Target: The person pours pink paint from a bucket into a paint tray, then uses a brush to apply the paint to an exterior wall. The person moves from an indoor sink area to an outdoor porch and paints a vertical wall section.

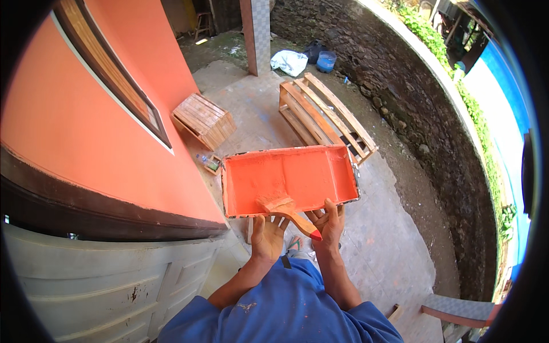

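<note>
In front of my body I carry a rectangular paint tray [311, 150], its inside coated with orange paint and its rim chipped dark in places. My left hand [267, 239] grips the near edge, thumb up, with its other fingers partly hidden under the tray. Further right along the same edge, my right hand [328, 228] grips it too, its thumb against the rim. A paintbrush [296, 219] lies across that edge between my hands. Its orange-smeared bristles rest inside the tray, and its wooden handle with a red tip sticks out toward me.
An orange wall [108, 148] with a window and a pale panelled door [126, 286] stand at left. Beyond the tray are a wooden crate [204, 120] and a slatted wooden bench [326, 114]. A blue bucket [326, 61] sits near the curved stone wall [400, 74]. A tiled post [257, 34] rises ahead.
</note>
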Tool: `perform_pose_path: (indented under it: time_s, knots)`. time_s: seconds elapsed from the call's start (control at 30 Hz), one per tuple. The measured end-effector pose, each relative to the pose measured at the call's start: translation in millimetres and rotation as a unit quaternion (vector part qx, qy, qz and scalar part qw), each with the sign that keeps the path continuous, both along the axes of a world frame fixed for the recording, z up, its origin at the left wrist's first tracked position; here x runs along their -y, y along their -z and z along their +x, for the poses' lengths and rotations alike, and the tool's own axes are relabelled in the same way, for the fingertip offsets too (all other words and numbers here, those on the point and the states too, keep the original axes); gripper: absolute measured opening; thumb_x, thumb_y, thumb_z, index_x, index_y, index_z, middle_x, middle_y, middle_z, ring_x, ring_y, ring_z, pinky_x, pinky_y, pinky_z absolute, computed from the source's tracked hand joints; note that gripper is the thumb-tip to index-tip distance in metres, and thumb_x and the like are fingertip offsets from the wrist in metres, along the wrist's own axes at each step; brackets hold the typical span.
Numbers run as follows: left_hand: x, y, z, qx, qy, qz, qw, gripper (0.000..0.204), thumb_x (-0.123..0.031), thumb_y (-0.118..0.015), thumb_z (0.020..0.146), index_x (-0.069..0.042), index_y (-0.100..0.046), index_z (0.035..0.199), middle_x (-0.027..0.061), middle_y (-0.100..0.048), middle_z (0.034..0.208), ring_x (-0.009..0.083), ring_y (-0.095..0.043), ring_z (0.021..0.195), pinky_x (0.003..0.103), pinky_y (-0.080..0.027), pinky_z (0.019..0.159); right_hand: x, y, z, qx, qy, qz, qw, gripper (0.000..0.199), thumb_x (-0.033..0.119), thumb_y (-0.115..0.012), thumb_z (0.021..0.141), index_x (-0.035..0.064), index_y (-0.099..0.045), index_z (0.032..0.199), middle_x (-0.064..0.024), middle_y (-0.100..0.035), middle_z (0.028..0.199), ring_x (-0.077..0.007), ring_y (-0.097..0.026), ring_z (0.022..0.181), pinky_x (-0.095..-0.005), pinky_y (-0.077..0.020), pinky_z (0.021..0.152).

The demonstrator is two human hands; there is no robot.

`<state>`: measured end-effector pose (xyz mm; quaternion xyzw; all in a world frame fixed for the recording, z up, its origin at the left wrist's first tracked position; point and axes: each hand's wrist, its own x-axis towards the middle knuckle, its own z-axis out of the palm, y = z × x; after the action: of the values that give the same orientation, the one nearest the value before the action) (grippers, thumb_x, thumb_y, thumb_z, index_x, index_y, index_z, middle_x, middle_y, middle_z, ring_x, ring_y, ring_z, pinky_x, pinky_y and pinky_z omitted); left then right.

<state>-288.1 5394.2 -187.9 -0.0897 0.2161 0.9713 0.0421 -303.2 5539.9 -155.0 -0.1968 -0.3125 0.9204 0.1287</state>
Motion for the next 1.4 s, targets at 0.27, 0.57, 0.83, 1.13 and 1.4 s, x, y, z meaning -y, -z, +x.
perform_pose_path:
  time_s: [0.27,0.57,0.83,1.13,1.4]
  knots:
    - [-35.6,8.9,-121.1,0.040,-0.082,0.042,0.995,0.054,-0.043,-0.064,0.101,-0.006,-0.051,0.139,0.0131,-0.059,0.136,0.0288,-0.057,0.126,0.049,-0.048,0.108,-24.9,16.2,-131.0,0.015,-0.087,0.001,0.996,0.058,0.009,-0.064,0.097,0.0112,-0.031,0.144,-0.0179,-0.052,0.138,-0.0379,-0.068,0.111,-0.0546,-0.0598,0.090]
    - [-22.2,20.5,-284.9,-0.002,-0.162,0.061,0.985,0.060,-0.046,-0.062,0.101,-0.003,-0.048,0.141,0.0141,-0.061,0.131,0.0299,-0.060,0.122,0.044,-0.051,0.104,-8.5,30.6,-319.2,0.008,-0.187,-0.002,0.982,0.057,0.010,-0.065,0.097,0.0130,-0.035,0.145,-0.0144,-0.055,0.137,-0.0365,-0.067,0.115,-0.0576,-0.0580,0.095]
    - [5.5,-3.5,-426.7,0.004,-0.265,0.062,0.962,0.055,-0.044,-0.066,0.098,-0.005,-0.051,0.134,0.0127,-0.061,0.129,0.0278,-0.060,0.121,0.044,-0.050,0.104,30.1,19.7,-472.2,-0.009,-0.264,-0.035,0.964,0.060,0.006,-0.064,0.097,0.0132,-0.030,0.146,-0.0140,-0.052,0.139,-0.0360,-0.065,0.118,-0.0572,-0.0574,0.097]
    - [50.2,2.1,-561.1,-0.035,-0.369,0.053,0.927,0.043,-0.033,-0.064,0.098,-0.005,-0.054,0.129,0.0123,-0.063,0.126,0.0267,-0.062,0.117,0.045,-0.052,0.099,84.6,30.6,-621.5,-0.031,-0.363,-0.053,0.930,0.056,0.006,-0.062,0.099,0.0108,-0.030,0.145,-0.0140,-0.054,0.140,-0.0338,-0.067,0.115,-0.0531,-0.0573,0.099]
    - [93.6,18.5,-658.3,-0.042,-0.471,0.065,0.879,0.049,-0.031,-0.064,0.097,-0.007,-0.051,0.138,0.0097,-0.061,0.132,0.0289,-0.060,0.122,0.051,-0.051,0.105,107.7,50.0,-737.4,-0.029,-0.503,0.012,0.864,0.055,0.013,-0.059,0.104,0.0121,-0.029,0.150,-0.0198,-0.055,0.142,-0.0379,-0.059,0.132,-0.0501,-0.0512,0.107]
